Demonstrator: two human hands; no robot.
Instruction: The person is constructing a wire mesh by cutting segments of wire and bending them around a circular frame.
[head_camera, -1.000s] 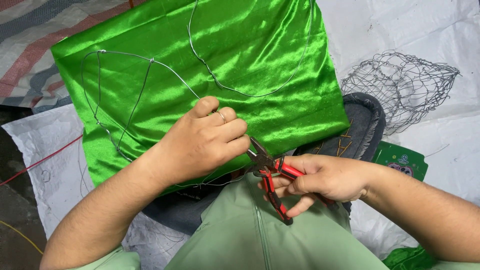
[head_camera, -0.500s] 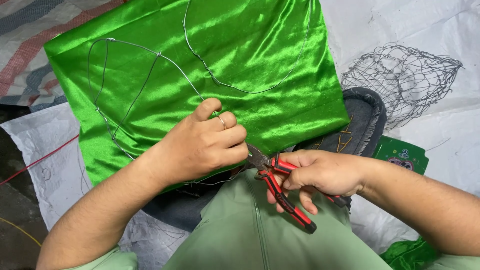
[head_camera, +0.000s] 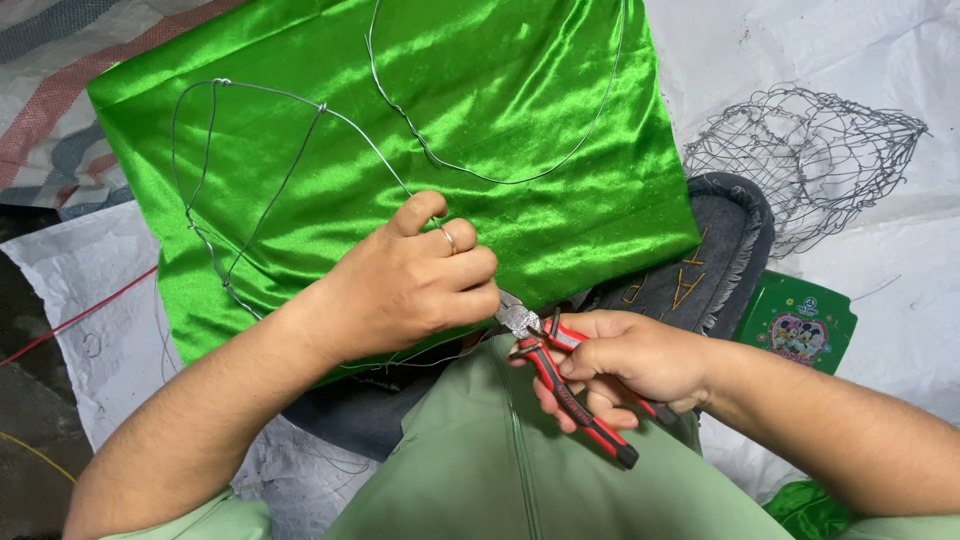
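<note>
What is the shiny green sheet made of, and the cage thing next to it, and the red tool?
Green sheet: looks like satin-type cloth, glossy, with soft folds and bright streaks. Cage: thin grey metal wire, twisted into open mesh. Tool, the pliers in the right hand: grey metal tip, with red and black handles, probably rubber or plastic.

Shiny green cloth (head_camera: 400, 150) fills twelve o'clock, grey wire (head_camera: 260, 190) across it. Pliers (head_camera: 570, 385) at five o'clock have red-and-black handles. Striped red, grey and white mat (head_camera: 60, 100) lies at ten o'clock.

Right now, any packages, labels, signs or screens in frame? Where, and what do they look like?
Green package: right of the dark mat, above the right hand's forearm, lying on white sheeting; flat, roughly rectangular, bright green with a pinkish cartoon picture on its face.
No signs or screens visible.
</note>
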